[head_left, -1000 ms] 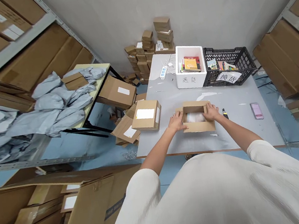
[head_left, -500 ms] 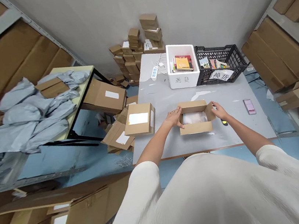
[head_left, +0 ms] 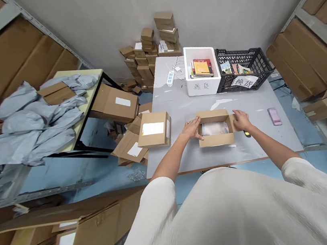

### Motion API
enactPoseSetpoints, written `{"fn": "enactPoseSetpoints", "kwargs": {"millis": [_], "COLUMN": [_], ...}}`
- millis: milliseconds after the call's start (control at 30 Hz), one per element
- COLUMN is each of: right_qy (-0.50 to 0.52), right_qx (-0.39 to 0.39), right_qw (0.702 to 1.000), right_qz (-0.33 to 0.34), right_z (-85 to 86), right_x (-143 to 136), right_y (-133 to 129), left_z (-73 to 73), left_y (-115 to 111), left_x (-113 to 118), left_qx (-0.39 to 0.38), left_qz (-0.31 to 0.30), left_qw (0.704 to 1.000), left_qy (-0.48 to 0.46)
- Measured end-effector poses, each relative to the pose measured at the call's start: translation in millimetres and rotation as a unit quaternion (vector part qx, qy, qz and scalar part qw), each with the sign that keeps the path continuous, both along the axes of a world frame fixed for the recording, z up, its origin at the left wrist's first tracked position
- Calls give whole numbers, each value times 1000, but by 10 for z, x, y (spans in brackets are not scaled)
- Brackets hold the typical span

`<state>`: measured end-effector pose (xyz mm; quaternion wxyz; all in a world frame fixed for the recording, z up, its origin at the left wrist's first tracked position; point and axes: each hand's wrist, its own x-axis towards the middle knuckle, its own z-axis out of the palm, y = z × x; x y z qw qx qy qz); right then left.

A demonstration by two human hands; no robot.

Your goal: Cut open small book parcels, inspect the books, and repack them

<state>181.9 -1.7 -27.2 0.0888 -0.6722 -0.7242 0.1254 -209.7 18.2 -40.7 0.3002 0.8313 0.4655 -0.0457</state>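
Note:
An open cardboard box lies on the table in front of me, with a wrapped, pale package inside it. My left hand grips the box's left end, thumb toward the near side and fingers toward the far side. At the opposite end, my right hand is closed on the right flap, which is folded outward. What the package holds cannot be made out. Just below the right hand, partly covered by it, lies a small black and yellow tool.
A closed, labelled carton sits at the table's left edge. Behind are a white foam box with books, a black crate and a power strip. A phone lies right. Grey parcels cover the side table.
The box's right flap has swung outward under my right hand, showing more of the package. My left hand keeps its place at the left end. The view has shifted slightly.

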Motion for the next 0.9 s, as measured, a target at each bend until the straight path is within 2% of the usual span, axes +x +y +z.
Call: {"fn": "enactPoseSetpoints", "kwargs": {"millis": [133,233,300,400,567,733,800,900], "right_qy": [-27,-38,-82,-169,-234,-262,-263,-227], "right_qx": [19,-68,-125,-172,-130,-110,-120,-126], "right_qw": [988,956,930,894,852,816,808,823], "right_qz": [152,282,336,377,450,504,513,506], "right_z": [310,312,201,-50,-452,-734,-807,-861], "right_x": [-475,-881,-1117,-1375,-1582,-1676,-1692,-1687], "right_y": [140,229,266,296,365,444,451,435], "left_z": [-10,-35,-53,-77,-111,-168,-184,-187], "left_y": [-78,-119,-122,-107,-96,-115,-126,-143], "left_x": [-47,-57,-52,-43,-42,-58,-66,-74], "left_qx": [14,19,19,16,17,23,22,16], "left_qz": [0,6,11,15,16,10,8,9], "left_qw": [999,999,999,998,998,998,998,998], "left_qy": [-30,-42,-47,-52,-51,-59,-63,-62]}}
